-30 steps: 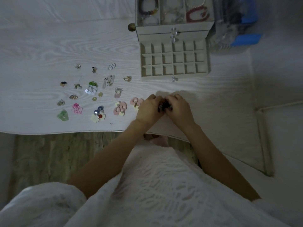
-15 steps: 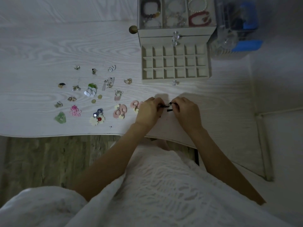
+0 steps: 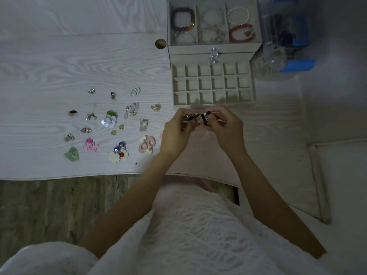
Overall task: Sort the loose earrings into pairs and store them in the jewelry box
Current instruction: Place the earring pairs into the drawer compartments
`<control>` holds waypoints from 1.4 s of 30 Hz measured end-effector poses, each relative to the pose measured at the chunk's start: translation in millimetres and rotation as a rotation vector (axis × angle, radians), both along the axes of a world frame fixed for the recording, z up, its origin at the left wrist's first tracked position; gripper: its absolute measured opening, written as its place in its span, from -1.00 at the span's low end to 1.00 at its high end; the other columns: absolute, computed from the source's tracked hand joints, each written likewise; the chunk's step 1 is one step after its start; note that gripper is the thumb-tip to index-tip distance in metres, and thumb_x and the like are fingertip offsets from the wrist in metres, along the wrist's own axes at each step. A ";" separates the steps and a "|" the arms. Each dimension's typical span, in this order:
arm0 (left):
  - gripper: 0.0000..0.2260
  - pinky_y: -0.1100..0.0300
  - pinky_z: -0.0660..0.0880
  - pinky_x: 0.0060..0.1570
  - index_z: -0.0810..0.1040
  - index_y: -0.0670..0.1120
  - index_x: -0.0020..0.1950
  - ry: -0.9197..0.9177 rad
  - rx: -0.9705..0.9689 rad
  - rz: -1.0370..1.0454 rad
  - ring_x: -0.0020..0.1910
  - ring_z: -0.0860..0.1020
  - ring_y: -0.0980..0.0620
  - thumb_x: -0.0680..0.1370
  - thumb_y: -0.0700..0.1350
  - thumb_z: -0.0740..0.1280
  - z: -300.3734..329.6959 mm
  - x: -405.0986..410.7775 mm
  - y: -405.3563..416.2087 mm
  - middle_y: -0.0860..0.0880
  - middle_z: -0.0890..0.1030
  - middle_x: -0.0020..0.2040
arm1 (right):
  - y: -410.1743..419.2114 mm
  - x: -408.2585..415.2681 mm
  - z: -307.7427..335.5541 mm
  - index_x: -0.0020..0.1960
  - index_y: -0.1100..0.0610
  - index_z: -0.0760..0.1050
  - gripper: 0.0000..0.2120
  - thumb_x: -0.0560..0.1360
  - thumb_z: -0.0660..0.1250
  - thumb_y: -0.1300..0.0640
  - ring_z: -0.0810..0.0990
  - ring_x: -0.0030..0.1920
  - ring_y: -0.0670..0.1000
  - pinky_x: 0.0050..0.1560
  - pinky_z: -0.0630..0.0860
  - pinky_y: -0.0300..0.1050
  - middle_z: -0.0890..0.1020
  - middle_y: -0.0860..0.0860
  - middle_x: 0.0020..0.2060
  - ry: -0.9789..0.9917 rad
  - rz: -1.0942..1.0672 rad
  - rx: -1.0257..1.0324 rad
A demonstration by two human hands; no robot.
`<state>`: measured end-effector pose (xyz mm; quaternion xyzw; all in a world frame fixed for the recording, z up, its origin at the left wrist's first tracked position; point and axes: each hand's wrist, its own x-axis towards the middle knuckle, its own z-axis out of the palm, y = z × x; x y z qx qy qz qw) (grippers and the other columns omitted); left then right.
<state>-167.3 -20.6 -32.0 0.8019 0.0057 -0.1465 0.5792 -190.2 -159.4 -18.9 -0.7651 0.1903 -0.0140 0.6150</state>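
My left hand (image 3: 176,133) pinches a small dark earring (image 3: 192,117), and my right hand (image 3: 224,128) pinches its dark-and-white match (image 3: 204,117). Both are held together just above the table, right in front of the jewelry box's pulled-out drawer (image 3: 213,103), whose small square compartments show nothing inside. Several loose earrings lie spread on the white table (image 3: 49,76) to the left: a pink-and-cream pair (image 3: 148,144), a pink flower (image 3: 91,144), a green piece (image 3: 71,154), a white flower pair (image 3: 119,153), a sequin cluster (image 3: 110,119) and small gold ones.
The jewelry box's top tray (image 3: 196,22) holds bracelets behind the drawer. A blue-and-clear container (image 3: 288,46) stands to the right of the box. A round gold knob (image 3: 160,44) sits left of it. The table's front edge (image 3: 79,175) curves just before my lap.
Both hands lifted from the table near the front edge and moved toward the drawer. The two dark earrings, first hidden between the hands, now show between the fingertips.
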 end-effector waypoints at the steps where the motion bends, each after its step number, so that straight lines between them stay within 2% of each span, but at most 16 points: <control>1: -0.89 -0.04 0.58 -0.02 0.45 -0.02 -0.03 -0.025 -0.003 0.016 -0.09 0.65 0.03 0.54 -0.24 0.28 4.9 6.4 2.6 -0.07 0.65 -0.08 | 3.2 7.0 4.2 -0.01 0.16 0.56 -0.85 0.52 0.25 0.32 0.66 -0.09 -0.06 -0.07 0.64 -0.07 0.63 0.00 -0.16 -0.028 0.006 0.009; 4: -0.88 0.06 0.57 0.02 0.50 -0.06 -0.02 -0.103 0.010 0.050 -0.06 0.63 0.07 0.52 -0.26 0.31 17.7 27.1 10.6 -0.01 0.64 -0.12 | 14.4 31.5 16.4 0.00 0.20 0.54 -0.86 0.52 0.24 0.34 0.64 -0.05 -0.01 -0.07 0.63 -0.12 0.61 0.03 -0.13 -0.073 0.020 0.077; 8: -0.89 0.18 0.56 -0.04 0.54 -0.10 -0.01 -0.169 0.062 0.074 -0.11 0.62 0.12 0.51 -0.26 0.32 24.0 56.0 21.9 0.03 0.62 -0.15 | 29.6 64.5 21.7 0.02 0.25 0.51 -0.86 0.54 0.20 0.38 0.63 -0.02 0.09 -0.10 0.62 -0.24 0.58 0.10 -0.07 -0.037 0.028 0.206; 11: -0.90 0.08 0.58 -0.01 0.56 -0.11 -0.01 -0.113 0.063 0.097 -0.11 0.63 0.06 0.49 -0.23 0.33 20.1 74.4 30.2 0.01 0.62 -0.18 | 35.0 85.4 15.6 0.06 0.28 0.47 -0.85 0.56 0.17 0.37 0.62 -0.05 0.13 -0.07 0.63 -0.20 0.54 0.02 -0.11 0.035 0.019 0.282; 13: -0.90 -0.03 0.58 -0.01 0.57 -0.10 -0.01 -0.055 0.049 0.114 -0.09 0.64 -0.01 0.49 -0.18 0.33 16.7 81.4 34.2 -0.06 0.64 -0.14 | 34.8 93.4 8.1 0.01 0.22 0.47 -0.86 0.56 0.16 0.36 0.63 -0.05 0.16 -0.04 0.63 -0.12 0.54 0.01 -0.12 0.056 0.029 0.263; 16: -0.92 -0.08 0.57 -0.01 0.56 -0.06 -0.05 -0.035 0.015 0.132 -0.09 0.64 -0.04 0.48 -0.14 0.32 15.9 86.2 37.2 -0.13 0.66 -0.12 | 33.3 98.5 -4.5 -0.10 0.14 0.45 -0.82 0.56 0.16 0.36 0.63 -0.05 0.17 -0.03 0.63 -0.06 0.54 0.10 -0.07 0.082 0.038 0.194; 19: -0.93 -0.13 0.56 -0.02 0.54 0.04 -0.14 -0.018 -0.039 0.139 -0.13 0.65 -0.08 0.49 -0.14 0.31 20.7 87.1 36.2 -0.14 0.67 -0.17 | 33.0 96.9 -16.8 -0.05 0.21 0.47 -0.87 0.55 0.18 0.36 0.61 -0.07 0.14 -0.05 0.63 0.01 0.56 0.15 -0.05 0.125 0.061 0.052; 21: -0.89 -0.14 0.56 -0.02 0.53 0.06 -0.15 0.000 -0.065 0.138 -0.14 0.65 -0.10 0.49 -0.16 0.31 23.3 87.8 36.4 -0.12 0.66 -0.19 | 34.4 94.1 -20.2 -0.01 0.25 0.50 -0.89 0.53 0.21 0.32 0.63 -0.07 0.11 -0.06 0.62 0.07 0.62 0.15 -0.07 0.080 0.119 -0.169; 24: -0.87 -0.10 0.56 0.00 0.53 0.04 -0.14 0.011 -0.068 0.130 -0.15 0.64 -0.04 0.51 -0.19 0.31 22.8 90.3 38.0 -0.05 0.66 -0.19 | 39.0 91.9 -17.1 -0.03 0.21 0.52 -0.88 0.51 0.21 0.26 0.61 -0.17 0.11 -0.21 0.53 -0.02 0.66 0.13 -0.18 -0.002 0.253 -0.544; 26: -0.90 -0.09 0.56 0.02 0.53 0.01 -0.12 0.031 -0.073 0.130 -0.15 0.64 -0.03 0.52 -0.20 0.31 21.5 91.7 38.6 -0.05 0.65 -0.19 | 43.9 93.2 -15.2 -0.03 0.20 0.52 -0.88 0.50 0.23 0.23 0.58 -0.21 0.15 -0.27 0.44 -0.05 0.65 0.15 -0.22 -0.002 0.330 -0.691; 28: -0.93 -0.08 0.56 0.03 0.54 -0.03 -0.12 0.048 -0.066 0.114 -0.14 0.64 -0.04 0.51 -0.20 0.32 18.6 92.6 37.3 -0.08 0.66 -0.18 | 46.9 94.0 -14.4 -0.06 0.19 0.54 -0.90 0.47 0.29 0.20 0.59 -0.21 0.15 -0.26 0.44 -0.06 0.65 0.14 -0.24 0.012 0.361 -0.720; 30: -0.93 -0.09 0.56 0.02 0.54 -0.03 -0.13 0.057 -0.053 0.096 -0.14 0.64 -0.05 0.51 -0.19 0.32 15.2 93.4 35.2 -0.10 0.66 -0.18 | 45.8 92.4 -12.4 -0.07 0.20 0.55 -0.91 0.43 0.34 0.22 0.59 -0.19 0.14 -0.24 0.43 -0.09 0.66 0.13 -0.22 0.016 0.350 -0.656; 33: -0.96 -0.02 0.58 -0.01 0.54 -0.06 -0.13 0.051 -0.012 0.048 -0.15 0.63 -0.07 0.50 -0.18 0.32 8.4 93.8 30.6 -0.13 0.66 -0.16 | 39.4 83.8 -7.7 0.02 0.21 0.58 -0.80 0.42 0.31 0.31 0.59 -0.14 0.13 -0.21 0.38 -0.18 0.66 0.16 -0.15 0.004 0.317 -0.648; 36: -0.93 0.29 0.52 -0.16 0.58 -0.11 -0.05 -0.084 0.197 -0.083 -0.19 0.60 0.04 0.49 -0.22 0.33 1.4 91.6 28.9 -0.08 0.66 -0.11 | 36.7 76.5 -7.9 0.02 0.24 0.59 -0.80 0.44 0.28 0.35 0.57 -0.12 0.15 -0.17 0.38 -0.13 0.65 0.19 -0.14 -0.017 0.319 -0.698; 38: -0.87 0.33 0.45 -0.19 0.60 -0.12 -0.01 -0.188 0.338 -0.159 -0.23 0.57 0.10 0.47 -0.24 0.34 -2.1 90.3 31.2 -0.03 0.66 -0.08 | 37.7 74.0 -9.3 0.02 0.25 0.59 -0.81 0.43 0.29 0.34 0.57 -0.07 0.14 -0.08 0.40 -0.11 0.65 0.17 -0.10 -0.011 0.320 -0.698; 42: -0.84 0.27 0.41 -0.23 0.59 -0.12 0.03 -0.304 0.432 -0.206 -0.25 0.58 0.07 0.46 -0.22 0.37 -6.4 87.9 35.5 -0.05 0.64 -0.02 | 41.3 70.5 -16.0 0.07 0.21 0.57 -0.80 0.46 0.29 0.29 0.52 0.05 0.11 0.02 0.35 -0.17 0.63 0.13 0.00 0.031 0.315 -0.679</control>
